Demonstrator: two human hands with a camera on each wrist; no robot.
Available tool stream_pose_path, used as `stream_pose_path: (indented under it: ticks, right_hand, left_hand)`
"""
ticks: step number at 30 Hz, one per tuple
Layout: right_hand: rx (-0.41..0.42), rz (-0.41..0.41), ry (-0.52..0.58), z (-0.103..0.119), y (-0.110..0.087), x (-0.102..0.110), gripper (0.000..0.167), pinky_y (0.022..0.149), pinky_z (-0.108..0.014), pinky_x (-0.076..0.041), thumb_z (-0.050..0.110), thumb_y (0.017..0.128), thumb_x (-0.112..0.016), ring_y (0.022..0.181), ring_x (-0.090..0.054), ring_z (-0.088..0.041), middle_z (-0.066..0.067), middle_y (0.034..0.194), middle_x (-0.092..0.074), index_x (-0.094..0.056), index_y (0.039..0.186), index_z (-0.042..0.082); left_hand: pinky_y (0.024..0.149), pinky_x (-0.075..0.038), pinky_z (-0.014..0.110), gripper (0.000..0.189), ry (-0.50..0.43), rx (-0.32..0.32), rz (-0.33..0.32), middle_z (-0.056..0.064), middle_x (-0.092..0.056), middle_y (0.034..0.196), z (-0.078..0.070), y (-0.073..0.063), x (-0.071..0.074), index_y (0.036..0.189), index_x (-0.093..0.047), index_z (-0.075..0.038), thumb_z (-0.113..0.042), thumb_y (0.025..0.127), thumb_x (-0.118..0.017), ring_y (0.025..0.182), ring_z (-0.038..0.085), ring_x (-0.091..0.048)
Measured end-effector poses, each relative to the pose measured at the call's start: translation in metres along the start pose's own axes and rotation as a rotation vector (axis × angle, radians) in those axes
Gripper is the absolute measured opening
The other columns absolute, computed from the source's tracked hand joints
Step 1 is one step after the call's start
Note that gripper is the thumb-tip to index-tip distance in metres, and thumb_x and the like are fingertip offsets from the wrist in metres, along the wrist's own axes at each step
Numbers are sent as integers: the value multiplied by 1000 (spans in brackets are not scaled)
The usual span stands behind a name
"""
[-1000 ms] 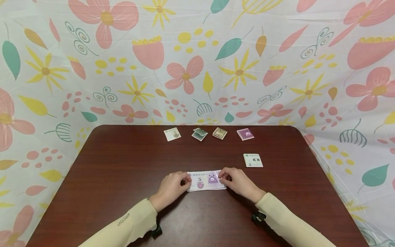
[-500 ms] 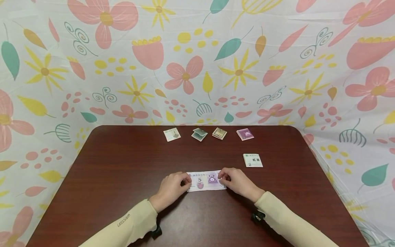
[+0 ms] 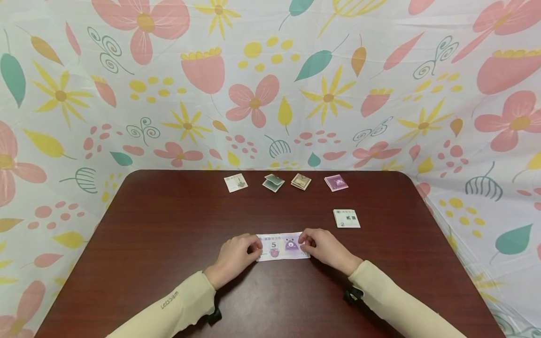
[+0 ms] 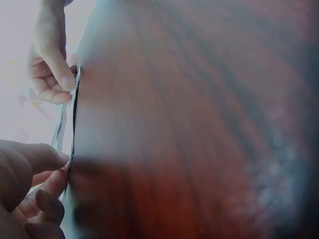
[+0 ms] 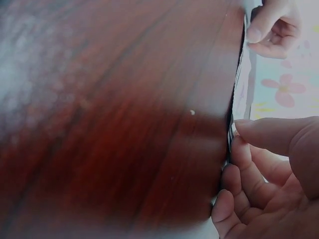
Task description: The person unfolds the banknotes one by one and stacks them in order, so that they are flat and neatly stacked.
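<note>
A purple-and-white play banknote (image 3: 282, 246) marked with a 5 and a purple cartoon creature lies flat near the middle of the table. Its left end is pinched between the thumb and fingers of my left hand (image 3: 236, 253). My right hand (image 3: 328, 249) pinches the right end the same way. From the left wrist view, the note's edge (image 4: 75, 107) appears as a thin layered strip between both hands, low against the wood. The right wrist view shows the thumb (image 5: 269, 134) on top of that edge and the fingertips curled beneath. How many sheets are stacked is unclear.
A green-and-white note marked 2 (image 3: 346, 218) lies folded beyond my right hand. Along the back edge sit a pale folded note (image 3: 235, 183), a dark green one (image 3: 274, 183), a brownish one (image 3: 301, 181) and a purple one (image 3: 336, 182). A floral cloth (image 3: 253, 56) hangs behind the table (image 3: 169, 220).
</note>
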State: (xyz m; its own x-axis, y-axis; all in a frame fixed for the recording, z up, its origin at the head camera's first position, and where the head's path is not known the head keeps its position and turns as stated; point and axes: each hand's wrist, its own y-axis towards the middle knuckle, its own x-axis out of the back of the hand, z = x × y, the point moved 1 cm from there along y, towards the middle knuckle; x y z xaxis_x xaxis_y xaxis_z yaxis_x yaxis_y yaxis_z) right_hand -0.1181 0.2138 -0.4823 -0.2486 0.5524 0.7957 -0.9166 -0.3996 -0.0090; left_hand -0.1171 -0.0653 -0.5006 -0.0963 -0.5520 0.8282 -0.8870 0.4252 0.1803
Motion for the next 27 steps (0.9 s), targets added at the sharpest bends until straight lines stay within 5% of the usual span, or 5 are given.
stream_pose_path:
  ticks: [27]
  right_hand:
    - [24,-50,-25,-13,-8,14,9,70,-26,-49,7,93,-77,76,-54,-5,10,82,-61,-73,100,11]
  left_hand:
    - [65,-49,32,12,-17,13,9,-11,-63,88,0,-2,0,89,-72,-24,-21,87,-83,77,12,-65]
